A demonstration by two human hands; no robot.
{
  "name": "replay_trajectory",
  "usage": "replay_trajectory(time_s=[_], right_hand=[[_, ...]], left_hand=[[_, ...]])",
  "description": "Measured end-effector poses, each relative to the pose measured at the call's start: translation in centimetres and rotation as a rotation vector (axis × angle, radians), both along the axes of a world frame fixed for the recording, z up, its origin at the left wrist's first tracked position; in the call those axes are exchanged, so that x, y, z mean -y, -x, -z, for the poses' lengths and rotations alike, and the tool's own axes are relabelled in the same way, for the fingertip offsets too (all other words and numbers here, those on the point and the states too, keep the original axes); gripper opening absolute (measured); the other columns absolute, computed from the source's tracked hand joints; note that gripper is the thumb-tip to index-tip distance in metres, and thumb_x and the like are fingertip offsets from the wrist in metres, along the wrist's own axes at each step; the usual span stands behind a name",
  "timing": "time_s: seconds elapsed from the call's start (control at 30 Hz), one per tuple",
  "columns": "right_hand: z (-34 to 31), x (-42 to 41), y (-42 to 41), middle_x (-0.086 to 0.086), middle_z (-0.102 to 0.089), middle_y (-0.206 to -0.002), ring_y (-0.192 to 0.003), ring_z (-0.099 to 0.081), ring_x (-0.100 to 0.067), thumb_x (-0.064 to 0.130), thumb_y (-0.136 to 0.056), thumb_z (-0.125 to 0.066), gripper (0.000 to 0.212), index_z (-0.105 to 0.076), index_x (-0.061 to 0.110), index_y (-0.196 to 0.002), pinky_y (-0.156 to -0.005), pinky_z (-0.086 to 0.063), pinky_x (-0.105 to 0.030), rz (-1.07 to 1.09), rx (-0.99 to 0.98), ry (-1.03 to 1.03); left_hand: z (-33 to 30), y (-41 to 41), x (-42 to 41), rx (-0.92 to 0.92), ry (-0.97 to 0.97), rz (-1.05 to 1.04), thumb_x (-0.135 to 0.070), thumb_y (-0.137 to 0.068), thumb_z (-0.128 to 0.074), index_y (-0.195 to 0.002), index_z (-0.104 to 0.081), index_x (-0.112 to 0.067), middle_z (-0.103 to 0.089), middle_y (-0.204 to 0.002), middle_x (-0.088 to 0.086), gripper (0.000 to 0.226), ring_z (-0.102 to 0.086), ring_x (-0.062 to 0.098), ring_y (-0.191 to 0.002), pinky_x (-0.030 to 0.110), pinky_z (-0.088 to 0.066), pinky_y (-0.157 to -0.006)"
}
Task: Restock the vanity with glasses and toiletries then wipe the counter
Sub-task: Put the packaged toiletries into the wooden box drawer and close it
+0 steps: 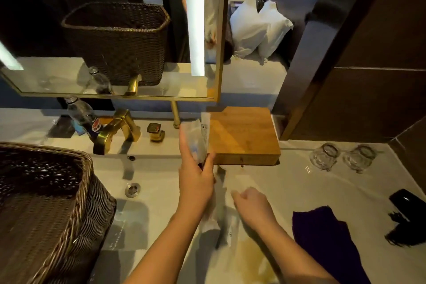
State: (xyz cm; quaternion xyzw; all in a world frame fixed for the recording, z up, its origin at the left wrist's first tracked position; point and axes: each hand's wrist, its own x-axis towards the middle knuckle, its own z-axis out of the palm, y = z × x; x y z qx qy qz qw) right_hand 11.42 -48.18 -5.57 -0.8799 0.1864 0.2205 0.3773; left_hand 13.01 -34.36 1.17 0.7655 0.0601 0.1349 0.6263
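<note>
My left hand (196, 173) grips a bunch of clear-wrapped toiletry packets (199, 136) upright over the white counter (299, 191), just left of a wooden tray (244, 134). My right hand (252, 207) hovers lower, fingers loosely curled, blurred; more pale packets (228, 221) lie or hang beneath it, and whether it holds one is unclear. Two glasses (323, 157) (359, 158) stand upside down at the right. A dark purple cloth (327, 240) lies on the counter's near right.
A brown wicker basket (46, 203) sits over the sink's left side. The gold faucet (115, 131) and handle (155, 131) stand behind the basin (149, 191), with a plastic soda bottle (83, 117). A black object (408, 210) lies at the far right. A mirror (115, 30) hangs above.
</note>
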Motion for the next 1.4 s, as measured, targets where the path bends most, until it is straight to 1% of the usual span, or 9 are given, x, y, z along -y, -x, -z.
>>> replay_trajectory(time_s=[0.13,0.23,0.37,0.5,0.63,0.83,0.97,1.2,1.4], right_hand=[[4.3,0.4,1.3,0.003,-0.063,-0.083,-0.077,-0.062,-0.021,0.069,-0.076,-0.056,0.049,-0.058,0.021,-0.087,-0.064,-0.052,-0.032,-0.046,-0.184,0.164],[5.7,-0.9,1.0,0.001,-0.063,-0.085,-0.080,-0.064,-0.026,0.059,-0.075,-0.060,0.041,-0.062,0.022,-0.092,-0.071,-0.057,-0.034,-0.082,-0.197,0.255],[7.2,-1.2,1.1,-0.001,-0.065,-0.091,-0.083,-0.064,-0.026,0.050,-0.078,-0.063,0.038,-0.064,0.018,-0.099,-0.069,-0.053,-0.032,-0.083,-0.197,0.251],[7.3,-1.4,0.7,-0.007,-0.068,-0.071,-0.059,-0.060,-0.023,0.030,-0.076,-0.066,0.023,-0.065,0.007,-0.080,-0.055,-0.047,-0.029,0.043,-0.234,-0.041],[4.9,-1.6,0.3,-0.005,-0.055,-0.054,-0.039,-0.041,-0.016,0.035,-0.076,-0.066,0.026,-0.069,0.012,-0.064,-0.043,-0.029,-0.025,0.098,-0.259,-0.297],[2.3,-0.7,-0.5,-0.007,-0.054,-0.064,-0.047,-0.040,-0.014,0.034,-0.085,-0.065,0.028,-0.072,0.007,-0.080,-0.046,-0.022,-0.030,0.090,-0.206,-0.638],[1.4,0.0,-1.2,-0.013,-0.059,-0.072,-0.050,-0.051,-0.013,0.023,-0.098,-0.057,0.024,-0.071,0.004,-0.091,-0.048,-0.037,-0.026,0.103,-0.088,-0.744],[2.6,3.6,-2.8,-0.002,-0.071,-0.080,-0.071,-0.059,-0.019,0.049,-0.091,-0.061,0.032,-0.074,0.022,-0.100,-0.067,-0.043,-0.036,0.124,-0.134,-0.652],[6.6,4.8,-4.7,-0.009,-0.074,-0.099,-0.086,-0.071,-0.023,0.036,-0.090,-0.067,0.019,-0.072,0.021,-0.101,-0.074,-0.059,-0.033,0.401,-0.045,-0.689]], left_hand=[[4.3,3.8,-1.9,-0.226,-0.118,0.067,-0.022,-0.094,-0.067,-0.151,-0.001,-0.053,-0.068,-0.084,-0.011,0.093,-0.066,0.019,-0.057,0.036,-0.058,-0.061],[6.0,5.5,-2.9,-0.309,-0.092,0.066,-0.019,-0.095,-0.066,-0.153,0.000,-0.050,-0.063,-0.099,-0.022,0.093,-0.069,0.015,-0.061,0.027,-0.058,-0.060],[7.8,6.7,-4.1,-0.372,-0.114,0.085,-0.017,-0.095,-0.065,-0.154,0.002,-0.045,-0.050,-0.109,-0.035,0.094,-0.069,0.011,-0.062,0.040,-0.061,-0.065],[9.6,6.6,-4.5,-0.484,-0.102,0.128,-0.013,-0.096,-0.061,-0.153,0.004,-0.042,-0.065,-0.098,-0.010,0.091,-0.071,0.020,-0.068,0.042,-0.060,-0.068],[10.4,5.7,-4.4,-0.551,-0.026,0.200,-0.014,-0.097,-0.060,-0.154,-0.004,-0.036,-0.056,-0.131,0.000,0.083,-0.066,0.016,-0.096,0.021,-0.052,-0.070],[9.6,3.3,-3.5,-0.527,0.140,0.378,-0.038,-0.095,-0.063,-0.139,-0.026,-0.039,-0.061,-0.125,-0.005,0.058,-0.065,0.007,-0.105,0.021,-0.053,-0.087],[9.2,1.3,-2.5,-0.522,0.186,0.516,-0.034,-0.086,-0.076,-0.143,-0.024,-0.037,-0.064,-0.123,0.000,0.078,-0.071,0.011,-0.102,0.033,-0.058,-0.091],[7.2,-3.8,-0.8,-0.427,-0.222,0.517,-0.015,-0.081,-0.078,-0.146,-0.013,-0.038,-0.054,-0.130,-0.001,0.094,-0.061,0.010,-0.101,0.014,-0.049,-0.074],[5.5,-11.9,0.8,-0.324,-0.617,0.534,-0.001,-0.083,-0.068,-0.155,0.000,-0.037,-0.042,-0.150,0.010,0.105,-0.057,0.033,-0.122,0.041,-0.051,-0.094]])
